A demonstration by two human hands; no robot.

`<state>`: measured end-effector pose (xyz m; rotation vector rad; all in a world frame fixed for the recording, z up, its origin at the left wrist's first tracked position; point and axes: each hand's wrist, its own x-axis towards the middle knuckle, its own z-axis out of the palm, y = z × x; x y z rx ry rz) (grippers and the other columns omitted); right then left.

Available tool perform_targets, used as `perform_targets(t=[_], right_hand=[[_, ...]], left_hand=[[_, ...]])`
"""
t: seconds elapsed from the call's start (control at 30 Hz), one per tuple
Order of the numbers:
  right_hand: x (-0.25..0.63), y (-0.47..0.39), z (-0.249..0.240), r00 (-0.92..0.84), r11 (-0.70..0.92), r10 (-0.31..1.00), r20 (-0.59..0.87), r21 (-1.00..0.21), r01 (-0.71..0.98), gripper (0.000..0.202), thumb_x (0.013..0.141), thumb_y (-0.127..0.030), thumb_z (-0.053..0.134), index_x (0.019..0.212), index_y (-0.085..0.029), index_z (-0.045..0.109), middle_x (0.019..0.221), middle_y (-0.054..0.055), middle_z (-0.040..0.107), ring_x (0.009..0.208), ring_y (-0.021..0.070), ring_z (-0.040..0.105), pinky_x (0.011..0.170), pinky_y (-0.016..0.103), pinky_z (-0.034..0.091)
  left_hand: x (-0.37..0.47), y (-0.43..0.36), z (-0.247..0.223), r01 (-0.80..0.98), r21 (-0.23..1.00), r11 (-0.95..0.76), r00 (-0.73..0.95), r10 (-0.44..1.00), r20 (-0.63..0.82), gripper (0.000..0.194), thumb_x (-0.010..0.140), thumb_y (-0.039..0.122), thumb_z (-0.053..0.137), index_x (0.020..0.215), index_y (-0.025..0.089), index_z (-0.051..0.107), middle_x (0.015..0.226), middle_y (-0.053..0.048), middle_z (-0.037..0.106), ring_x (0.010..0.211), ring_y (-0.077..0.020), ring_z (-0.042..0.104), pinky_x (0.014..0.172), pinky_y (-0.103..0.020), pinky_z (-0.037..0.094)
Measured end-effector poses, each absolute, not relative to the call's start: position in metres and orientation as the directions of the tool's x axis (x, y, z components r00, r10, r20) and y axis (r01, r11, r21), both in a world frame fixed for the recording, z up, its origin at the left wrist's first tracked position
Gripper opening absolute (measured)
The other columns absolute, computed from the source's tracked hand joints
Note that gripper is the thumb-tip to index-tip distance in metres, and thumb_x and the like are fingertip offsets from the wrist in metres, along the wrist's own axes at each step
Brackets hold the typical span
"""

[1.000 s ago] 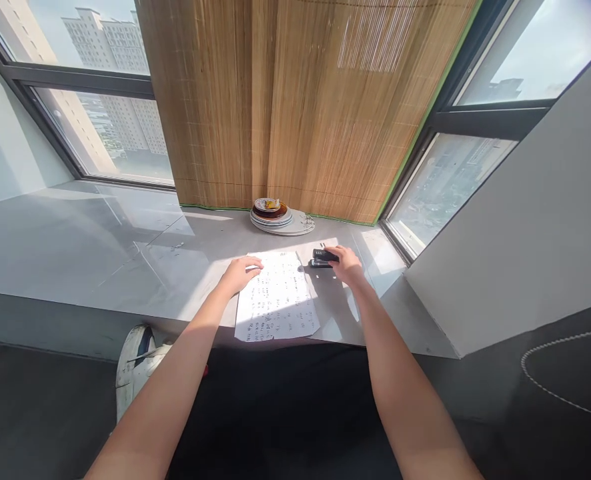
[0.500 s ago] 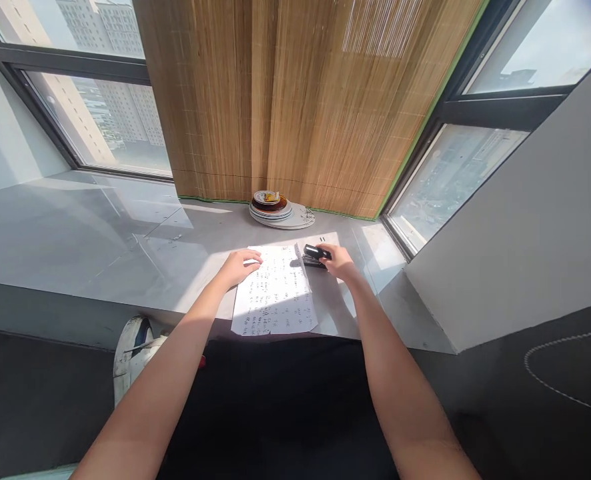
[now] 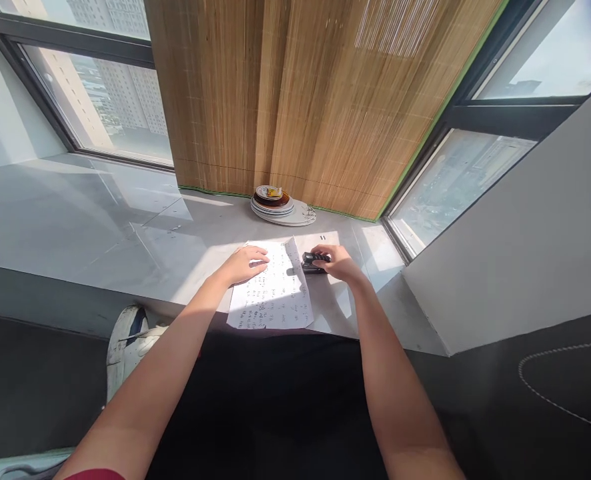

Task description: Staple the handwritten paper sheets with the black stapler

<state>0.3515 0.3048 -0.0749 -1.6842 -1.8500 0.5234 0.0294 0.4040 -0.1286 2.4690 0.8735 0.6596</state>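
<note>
Handwritten sheets of paper [image 3: 275,293] lie on the pale windowsill, close to its front edge. My left hand [image 3: 245,265] rests flat over the paper's upper left part, fingers stretched toward its middle. Just right of the sheets sits a black stapler [image 3: 315,262], its near end beside the paper's right edge. My right hand [image 3: 338,262] grips the stapler from the right, thumb and fingers closed around it. Part of the stapler is hidden by those fingers. Two small dark staple strips [image 3: 322,237] lie behind it.
A stack of plates [image 3: 273,207] stands on a white oval board [image 3: 303,215] at the back, before a bamboo blind [image 3: 295,100]. A white shoe [image 3: 125,347] shows below the sill at left. A twisted cord [image 3: 525,380] hangs at the lower right.
My left hand has slid a little to the right over the paper. The stapler's raised upper part now sits lower, nearer its base, in my right hand. The view has shifted slightly.
</note>
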Motion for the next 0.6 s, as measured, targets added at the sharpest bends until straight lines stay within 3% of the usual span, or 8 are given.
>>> perform_targets(t=[0.1, 0.23, 0.47, 0.6], right_hand=[[0.346, 0.297, -0.067, -0.046, 0.124, 0.989, 0.138, -0.633, 0.764, 0.022, 0.088, -0.02, 0.073, 0.109, -0.026, 0.077, 0.108, 0.005, 0.077, 0.103, 0.0228, 0.071, 0.092, 0.036, 0.058], [0.337, 0.293, -0.061, -0.164, 0.251, 0.966, 0.201, -0.567, 0.784, 0.035, 0.094, -0.028, 0.074, 0.129, -0.031, 0.074, 0.124, 0.005, 0.072, 0.114, 0.0225, 0.067, 0.105, 0.039, 0.055], [0.314, 0.308, -0.063, -0.208, 0.224, 0.974, 0.093, -0.219, 0.95, 0.023, 0.087, -0.019, 0.078, 0.108, -0.028, 0.079, 0.127, 0.009, 0.063, 0.122, 0.0307, 0.059, 0.1, 0.044, 0.055], [0.305, 0.315, -0.059, -0.26, 0.26, 0.965, 0.021, -0.166, 0.951, 0.011, 0.089, -0.02, 0.074, 0.097, -0.026, 0.079, 0.132, 0.01, 0.064, 0.122, 0.0317, 0.058, 0.1, 0.044, 0.054]], left_hand=[[0.03, 0.405, -0.131, 0.448, 0.537, -0.715, 0.686, 0.66, 0.306, 0.025, 0.095, 0.042, 0.065, 0.107, 0.03, 0.083, 0.137, -0.002, 0.073, 0.128, -0.025, 0.065, 0.116, -0.041, 0.046], [0.031, 0.404, -0.129, 0.43, 0.551, -0.715, 0.685, 0.656, 0.317, 0.023, 0.093, 0.04, 0.066, 0.105, 0.029, 0.083, 0.133, -0.003, 0.075, 0.128, -0.0253, 0.065, 0.117, -0.041, 0.043], [0.031, 0.402, -0.127, 0.425, 0.583, -0.692, 0.68, 0.67, 0.3, 0.022, 0.092, 0.036, 0.065, 0.102, 0.03, 0.084, 0.131, -0.002, 0.076, 0.129, -0.0252, 0.065, 0.119, -0.041, 0.042], [0.03, 0.401, -0.126, 0.408, 0.552, -0.727, 0.684, 0.644, 0.343, 0.024, 0.093, 0.029, 0.06, 0.101, 0.029, 0.084, 0.127, -0.001, 0.078, 0.123, -0.0236, 0.068, 0.116, -0.04, 0.044]])
